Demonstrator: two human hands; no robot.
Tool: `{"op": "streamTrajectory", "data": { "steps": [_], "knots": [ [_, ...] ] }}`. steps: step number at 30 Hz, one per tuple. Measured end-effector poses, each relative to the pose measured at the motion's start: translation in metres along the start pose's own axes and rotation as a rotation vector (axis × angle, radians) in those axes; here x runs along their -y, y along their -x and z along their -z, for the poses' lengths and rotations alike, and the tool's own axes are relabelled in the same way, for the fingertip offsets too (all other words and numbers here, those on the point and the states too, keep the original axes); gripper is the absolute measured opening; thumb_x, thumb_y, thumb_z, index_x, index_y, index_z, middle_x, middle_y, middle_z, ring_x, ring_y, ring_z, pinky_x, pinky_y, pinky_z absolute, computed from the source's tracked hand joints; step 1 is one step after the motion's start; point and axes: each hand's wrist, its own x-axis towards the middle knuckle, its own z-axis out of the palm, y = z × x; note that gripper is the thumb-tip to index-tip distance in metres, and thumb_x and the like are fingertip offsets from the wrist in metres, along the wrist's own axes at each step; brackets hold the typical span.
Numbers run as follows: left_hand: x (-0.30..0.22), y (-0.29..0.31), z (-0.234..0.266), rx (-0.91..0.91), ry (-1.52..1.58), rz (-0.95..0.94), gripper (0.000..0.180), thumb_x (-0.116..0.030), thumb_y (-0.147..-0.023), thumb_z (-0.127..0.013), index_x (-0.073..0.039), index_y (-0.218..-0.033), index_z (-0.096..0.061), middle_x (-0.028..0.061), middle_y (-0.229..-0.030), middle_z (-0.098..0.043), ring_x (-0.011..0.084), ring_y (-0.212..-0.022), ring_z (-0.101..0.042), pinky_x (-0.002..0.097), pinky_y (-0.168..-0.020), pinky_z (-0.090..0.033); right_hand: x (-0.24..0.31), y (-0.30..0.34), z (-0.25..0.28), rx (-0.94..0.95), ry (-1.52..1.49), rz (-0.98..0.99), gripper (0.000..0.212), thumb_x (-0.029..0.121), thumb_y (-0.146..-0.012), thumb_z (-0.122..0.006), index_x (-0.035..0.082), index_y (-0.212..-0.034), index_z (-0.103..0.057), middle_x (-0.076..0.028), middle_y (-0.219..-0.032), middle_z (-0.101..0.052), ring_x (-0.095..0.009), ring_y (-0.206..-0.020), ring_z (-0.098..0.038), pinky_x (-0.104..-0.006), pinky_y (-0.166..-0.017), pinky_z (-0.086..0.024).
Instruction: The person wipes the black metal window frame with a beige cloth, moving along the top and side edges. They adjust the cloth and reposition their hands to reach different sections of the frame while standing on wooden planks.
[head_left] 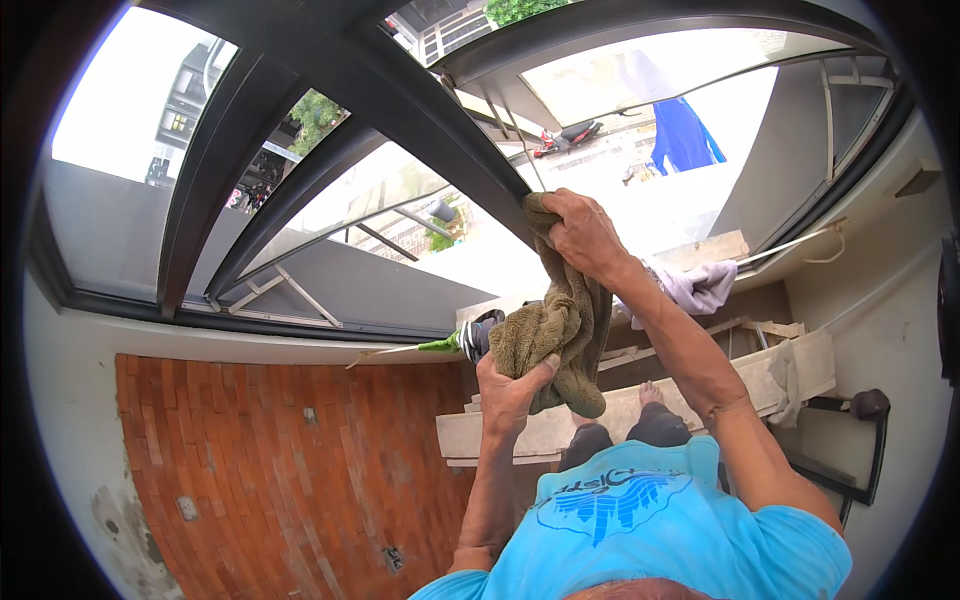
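Note:
An olive-brown towel [557, 335] hangs bunched and partly twisted between my two hands. My right hand [588, 235], the higher one, grips its upper end against the lower part of a dark window frame bar [440, 130]. Lower down and to the left, my left hand [508, 395] is closed round the bunched part, thumb on top. A loose fold droops below, between my forearms. Behind the towel runs a thin white line [790, 243]. Over it hang a pale lilac cloth [700, 287] on the right and a dark striped cloth [478, 337] on the left.
Dark-framed windows curve across the top, with opened panes [330, 225]. Outside lie a blue cloth [685, 140] and a red motorbike [567, 138]. A reddish brick surface [270, 440] fills the lower left. Beyond my bare feet [650, 393] is a pale board [810, 365]; a black frame [880, 450] stands right.

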Motion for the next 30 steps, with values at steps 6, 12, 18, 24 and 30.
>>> {"op": "streamTrajectory", "data": {
  "steps": [6,12,18,24,30],
  "knots": [
    [-0.007,0.016,0.002,-0.02,0.047,0.021,0.046,-0.002,-0.079,-0.076,0.008,-0.122,-0.062,0.012,-0.111,-0.07,0.0173,-0.097,-0.068,0.0322,-0.09,-0.056,0.029,-0.018,0.007,-0.084,-0.229,0.061,0.024,0.002,-0.073,-0.052,-0.007,-0.093,-0.061,-0.022,-0.089,-0.061,-0.039,-0.084,-0.061,-0.0427,-0.078,-0.048],
    [-0.058,0.018,0.011,-0.089,0.092,-0.207,0.043,0.002,-0.079,-0.074,0.007,-0.121,-0.063,0.0107,-0.111,-0.07,0.0161,-0.096,-0.067,0.0303,-0.088,-0.055,0.141,-0.087,0.05,-0.22,-0.214,0.475,0.032,0.001,-0.075,-0.06,-0.008,-0.106,-0.062,-0.02,-0.097,-0.06,-0.036,-0.093,-0.062,-0.0409,-0.082,-0.048],
    [-0.111,0.008,0.011,-0.037,0.114,-0.368,0.045,0.003,-0.078,-0.075,0.007,-0.121,-0.064,0.0114,-0.107,-0.072,0.0169,-0.093,-0.068,0.0315,-0.087,-0.056,0.17,-0.1,0.059,-0.35,0.021,0.564,0.037,-0.001,-0.081,-0.056,-0.006,-0.118,-0.061,-0.02,-0.11,-0.062,-0.04,-0.106,-0.062,-0.0457,-0.092,-0.049],
    [-0.062,0.007,0.012,-0.02,0.088,-0.225,0.037,0.004,-0.081,-0.073,0.007,-0.117,-0.064,0.0115,-0.106,-0.072,0.0151,-0.091,-0.069,0.0287,-0.083,-0.058,0.109,-0.047,0.041,-0.11,0.078,0.246,0.041,-0.004,-0.083,-0.052,0.002,-0.122,-0.064,-0.017,-0.12,-0.063,-0.039,-0.102,-0.065,-0.0478,-0.089,-0.052],
    [-0.03,0.013,0.009,0.03,0.059,-0.102,0.049,0.002,-0.077,-0.074,0.007,-0.124,-0.061,0.0116,-0.112,-0.069,0.0169,-0.095,-0.067,0.0303,-0.088,-0.055,0.053,-0.028,0.02,-0.071,-0.168,0.181,0.037,-0.006,-0.072,-0.05,-0.007,-0.105,-0.066,-0.024,-0.097,-0.066,-0.039,-0.093,-0.065,-0.0424,-0.086,-0.05]
  ]
}}
